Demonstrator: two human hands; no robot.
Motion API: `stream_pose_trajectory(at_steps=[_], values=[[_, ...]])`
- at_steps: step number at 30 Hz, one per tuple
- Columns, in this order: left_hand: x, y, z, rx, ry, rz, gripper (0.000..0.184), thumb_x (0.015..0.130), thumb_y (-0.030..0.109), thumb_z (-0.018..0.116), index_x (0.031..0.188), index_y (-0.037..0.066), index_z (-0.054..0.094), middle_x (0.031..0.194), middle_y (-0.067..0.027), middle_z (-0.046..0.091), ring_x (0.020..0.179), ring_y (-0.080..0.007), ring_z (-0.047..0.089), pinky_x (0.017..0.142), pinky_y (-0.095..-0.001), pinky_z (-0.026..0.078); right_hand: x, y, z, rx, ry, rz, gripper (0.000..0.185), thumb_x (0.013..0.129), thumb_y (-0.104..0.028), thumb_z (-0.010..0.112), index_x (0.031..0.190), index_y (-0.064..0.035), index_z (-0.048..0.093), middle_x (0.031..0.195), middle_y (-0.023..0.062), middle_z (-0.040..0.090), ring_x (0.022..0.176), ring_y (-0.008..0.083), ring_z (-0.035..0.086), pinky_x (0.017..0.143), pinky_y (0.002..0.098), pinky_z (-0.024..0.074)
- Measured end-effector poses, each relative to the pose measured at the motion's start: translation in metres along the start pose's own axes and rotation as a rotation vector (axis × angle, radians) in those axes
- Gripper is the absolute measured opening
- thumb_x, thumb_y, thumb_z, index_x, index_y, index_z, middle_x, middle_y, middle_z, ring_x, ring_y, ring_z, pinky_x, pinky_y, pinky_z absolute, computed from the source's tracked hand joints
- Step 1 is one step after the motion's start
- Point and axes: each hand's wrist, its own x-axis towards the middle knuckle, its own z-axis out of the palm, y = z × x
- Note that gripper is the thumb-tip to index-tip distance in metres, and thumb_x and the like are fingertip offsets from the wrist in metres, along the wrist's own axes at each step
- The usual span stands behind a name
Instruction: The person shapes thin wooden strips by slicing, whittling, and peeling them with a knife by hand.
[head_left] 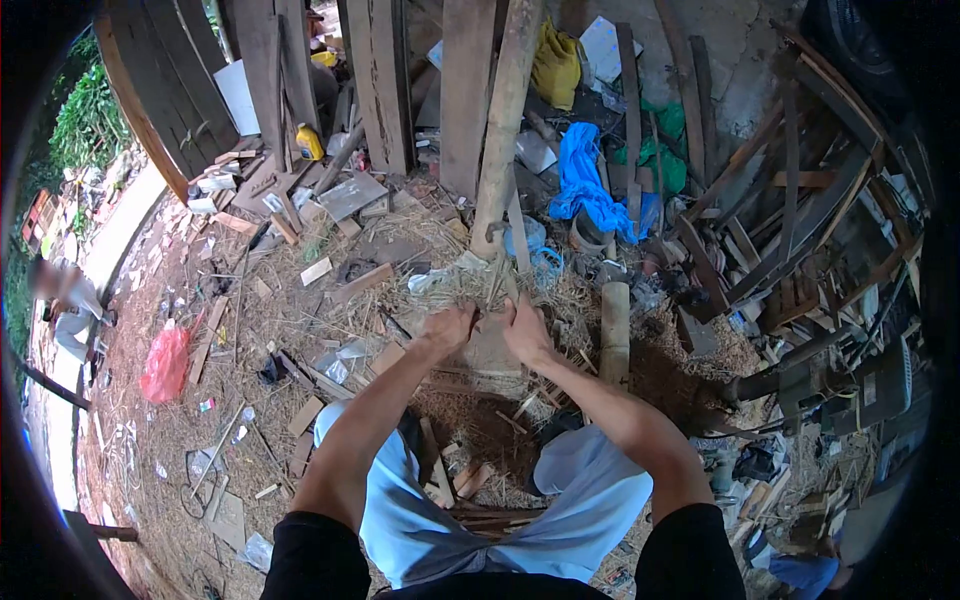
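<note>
**Two-Hand Work at the Foot of the Bamboo Post**

From where I stand, the worker's bent knees, in light-blue trousers, flank the work position. Beyond them, the left hand is curled, knuckles up; its contents cannot be determined. The right hand, just beside it, has its fingers drawn together at the near end of the narrow strips; a firm pinch cannot be confirmed. A flat wooden block lies below and between the hands.

The strips lie just ahead of both hands, at the foot of the bamboo post. Step in hand, as judged: manipulating the strips with both hands. Proper handling calls for a steady grip and fingers aligned.

Right of the right hand: bamboo section. Farther ahead: blue plastic sheet. Well left of the left hand: red plastic bag.
</note>
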Motion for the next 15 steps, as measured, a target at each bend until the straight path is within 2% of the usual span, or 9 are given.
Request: stream_pose_trajectory(at_steps=[2, 4, 5, 8, 10, 11, 12, 14, 15], values=[[0.002, 0.006, -0.001, 0.008, -0.019, -0.007, 0.038, 0.09, 0.03, 0.041, 0.117, 0.003, 0.039, 0.083, -0.026, 0.061, 0.077, -0.0413, 0.061, 0.067, -0.0494, 0.049, -0.001, 0.023, 0.007, 0.055, -0.197, 0.055, 0.032, 0.091, -0.025, 0.041, 0.103, 0.0039, 0.047, 0.08, 0.0291, 0.058, 0.078, 0.044, 0.058, 0.065, 0.05, 0.043], [-0.001, 0.004, 0.003, 0.199, 0.029, 0.015, 0.036, 0.087, 0.027, 0.045, 0.114, 0.003, 0.04, 0.084, -0.0232, 0.062, 0.078, -0.0402, 0.061, 0.067, -0.0474, 0.049, 0.006, 0.045, 0.02, -0.026, -0.243, 0.022, 0.032, 0.091, -0.025, 0.041, 0.104, 0.0038, 0.047, 0.08, 0.0289, 0.058, 0.078, 0.0439, 0.058, 0.065, 0.0495, 0.0427], [0.003, 0.003, 0.005, 0.197, 0.03, 0.012, 0.036, 0.087, 0.027, 0.045, 0.114, 0.003, 0.04, 0.084, -0.0232, 0.062, 0.078, -0.0402, 0.061, 0.067, -0.0474, 0.049, 0.011, 0.057, 0.025, -0.113, -0.277, -0.002, 0.032, 0.091, -0.025, 0.041, 0.105, 0.0038, 0.047, 0.08, 0.0287, 0.058, 0.079, 0.0438, 0.058, 0.065, 0.0491, 0.0424], [0.012, 0.009, 0.011, 0.138, -0.031, 0.033, 0.042, 0.086, 0.027, 0.046, 0.12, 0.004, 0.039, 0.086, -0.0223, 0.062, 0.081, -0.0392, 0.061, 0.069, -0.0466, 0.05, 0.014, 0.049, 0.01, -0.103, -0.353, 0.055, 0.031, 0.09, -0.023, 0.041, 0.102, 0.0048, 0.048, 0.081, 0.0275, 0.059, 0.08, 0.0433, 0.058, 0.067, 0.0481, 0.0441], [-0.004, 0.029, -0.022, 0.1, -0.046, 0.03, 0.044, 0.086, 0.029, 0.046, 0.123, 0.004, 0.038, 0.086, -0.0215, 0.062, 0.085, -0.038, 0.061, 0.073, -0.0454, 0.05, 0.007, 0.026, -0.009, -0.032, -0.263, 0.101, 0.031, 0.09, -0.022, 0.041, 0.1, 0.0058, 0.049, 0.082, 0.0274, 0.059, 0.081, 0.0429, 0.058, 0.069, 0.0477, 0.0447], [-0.002, 0.026, -0.017, 0.099, -0.051, 0.036, 0.044, 0.086, 0.029, 0.046, 0.123, 0.004, 0.038, 0.086, -0.0215, 0.062, 0.085, -0.038, 0.061, 0.073, -0.0454, 0.05, 0.007, 0.02, -0.014, 0.035, -0.171, 0.118, 0.031, 0.089, -0.022, 0.042, 0.098, 0.0068, 0.05, 0.082, 0.0273, 0.059, 0.081, 0.0425, 0.058, 0.07, 0.0474, 0.0453], [0.0, 0.018, -0.01, 0.079, -0.044, 0.035, 0.044, 0.086, 0.029, 0.046, 0.122, 0.005, 0.04, 0.089, -0.0218, 0.062, 0.088, -0.0374, 0.061, 0.074, -0.0451, 0.05, 0.007, 0.026, -0.009, 0.035, -0.174, 0.123, 0.031, 0.089, -0.022, 0.042, 0.098, 0.0068, 0.05, 0.082, 0.0273, 0.059, 0.081, 0.0425, 0.058, 0.07, 0.0474, 0.0453], [0.002, 0.011, 0.001, 0.058, -0.038, 0.033, 0.044, 0.086, 0.03, 0.047, 0.122, 0.005, 0.041, 0.092, -0.0221, 0.061, 0.091, -0.0367, 0.06, 0.075, -0.0449, 0.05, 0.006, 0.045, 0.005, 0.169, -0.057, -0.014, 0.032, 0.09, -0.022, 0.041, 0.098, 0.0076, 0.049, 0.08, 0.0291, 0.058, 0.081, 0.0417, 0.058, 0.075, 0.0479, 0.0454], [0.003, 0.007, 0.0, 0.085, -0.038, 0.03, 0.042, 0.086, 0.03, 0.046, 0.12, 0.005, 0.043, 0.094, -0.0218, 0.06, 0.091, -0.0366, 0.06, 0.075, -0.0452, 0.05, 0.008, 0.052, 0.011, -0.112, -0.375, 0.023, 0.033, 0.089, -0.022, 0.041, 0.104, 0.0068, 0.047, 0.083, 0.0303, 0.058, 0.084, 0.0398, 0.058, 0.078, 0.0478, 0.0448]])
